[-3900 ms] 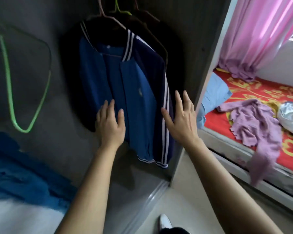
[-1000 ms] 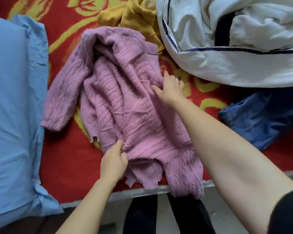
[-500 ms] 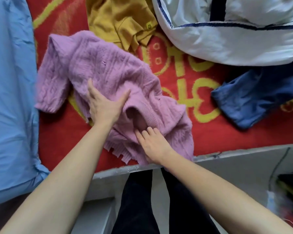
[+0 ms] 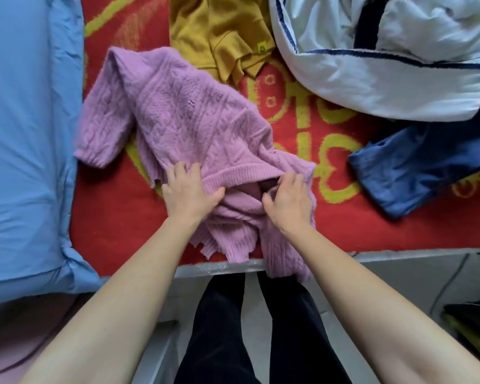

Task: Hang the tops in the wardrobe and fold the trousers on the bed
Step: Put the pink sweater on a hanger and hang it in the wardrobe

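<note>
A pink cable-knit sweater (image 4: 189,115) lies crumpled on the red and yellow bed cover (image 4: 302,217), one sleeve hanging over the bed's front edge. My left hand (image 4: 187,189) grips the left end of its ribbed hem with curled fingers. My right hand (image 4: 288,202) curls its fingers into the hem opening on the right. A mustard-yellow top (image 4: 219,31) lies just behind the sweater. To the right of that top sits a white garment with navy stripes (image 4: 372,67). Blue trousers (image 4: 416,167) lie bunched at the right.
A light blue pillow (image 4: 25,134) fills the left side of the bed. The grey bed edge (image 4: 399,259) runs across in front of me, my black-trousered legs (image 4: 219,328) against it. Dark and yellow items (image 4: 471,325) lie on the floor at the right.
I turned from the wardrobe to the bed. Since half a second ago, my left hand slid from flat on the sweater down to its hem, and my right hand moved up into the hem opening.
</note>
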The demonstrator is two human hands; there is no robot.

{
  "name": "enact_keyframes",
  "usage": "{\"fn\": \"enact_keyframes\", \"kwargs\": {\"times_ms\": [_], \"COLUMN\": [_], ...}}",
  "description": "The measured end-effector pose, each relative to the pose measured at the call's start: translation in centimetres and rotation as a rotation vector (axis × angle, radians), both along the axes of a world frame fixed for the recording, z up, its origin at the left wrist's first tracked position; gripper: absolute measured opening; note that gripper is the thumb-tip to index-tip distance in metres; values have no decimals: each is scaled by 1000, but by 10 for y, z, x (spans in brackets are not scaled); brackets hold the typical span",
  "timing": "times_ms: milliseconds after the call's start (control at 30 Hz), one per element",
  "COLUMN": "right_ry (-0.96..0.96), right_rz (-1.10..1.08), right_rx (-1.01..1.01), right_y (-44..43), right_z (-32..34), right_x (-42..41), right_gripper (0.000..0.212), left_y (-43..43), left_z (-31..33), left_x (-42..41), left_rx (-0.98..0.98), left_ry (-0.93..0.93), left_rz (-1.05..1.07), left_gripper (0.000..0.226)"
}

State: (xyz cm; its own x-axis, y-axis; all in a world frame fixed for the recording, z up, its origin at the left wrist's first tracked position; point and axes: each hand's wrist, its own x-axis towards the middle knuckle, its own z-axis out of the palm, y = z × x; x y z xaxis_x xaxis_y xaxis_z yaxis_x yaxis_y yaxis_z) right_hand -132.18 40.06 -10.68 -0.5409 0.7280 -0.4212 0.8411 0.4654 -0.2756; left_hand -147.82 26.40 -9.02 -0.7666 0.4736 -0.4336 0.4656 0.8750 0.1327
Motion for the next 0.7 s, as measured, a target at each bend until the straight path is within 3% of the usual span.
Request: {"fn": "enact_keyframes", "kwargs": {"times_ms": [67,133,233,367,467,567,700], "right_ry": [-70,-155,-181,61,244,435,774], "right_rz": [-58,-137,-194,-61,-51,-21,-48], "right_rx": [-40,-156,-278,-183,-172,-174,-234], "right_y": [4,10,21,30,40,48,56], "right_z": [12,25,63,151,229,312,418], "right_x": [-4,-5,-4,-15,-27,-41,-53], "right_gripper": [50,52,36,22,28,28,33], "left_y": [2,0,-8,-6,-1,4,-2], "left_z": [13,32,72,156,239,326,439], "left_x": [2,-2,-14,-39,-51,-50,-39], "left_rx": [59,129,322,561,803,1053,1216], "left_ry": [-7,-34,-129,-352,-452,-399,-200], "left_rz": [-38,58,329,552,640,646,607], "left_gripper": [50,32,36,26,10,14,23]}}
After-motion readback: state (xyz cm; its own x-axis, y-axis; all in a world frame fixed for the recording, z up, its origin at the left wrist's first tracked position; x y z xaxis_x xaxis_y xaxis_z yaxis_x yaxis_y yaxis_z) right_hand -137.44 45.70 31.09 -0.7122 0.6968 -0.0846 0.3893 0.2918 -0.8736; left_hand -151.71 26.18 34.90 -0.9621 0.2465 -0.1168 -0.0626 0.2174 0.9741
